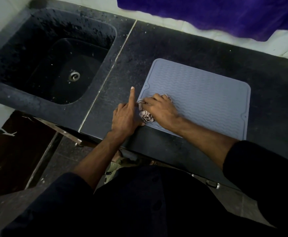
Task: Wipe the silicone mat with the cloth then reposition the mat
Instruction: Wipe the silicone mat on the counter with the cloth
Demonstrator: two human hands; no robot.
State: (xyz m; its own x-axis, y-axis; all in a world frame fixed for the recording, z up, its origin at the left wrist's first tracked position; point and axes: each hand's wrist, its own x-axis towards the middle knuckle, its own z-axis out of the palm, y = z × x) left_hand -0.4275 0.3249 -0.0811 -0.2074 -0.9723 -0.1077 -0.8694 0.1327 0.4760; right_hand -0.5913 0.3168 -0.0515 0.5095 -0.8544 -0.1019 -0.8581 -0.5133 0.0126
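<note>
Wiping well means long strokes: right hand [158, 108] clamps the cloth [145, 117] on the silicone mat [199, 98]; left hand [125, 117], forefinger extended, steadies its edge.

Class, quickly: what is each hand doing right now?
Left hand: index finger straight, resting at the mat edge, holding nothing visible.
Right hand: gripping the cloth.

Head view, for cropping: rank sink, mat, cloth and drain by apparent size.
1. sink
2. mat
3. cloth, partly hidden under the right hand
4. drain
</note>
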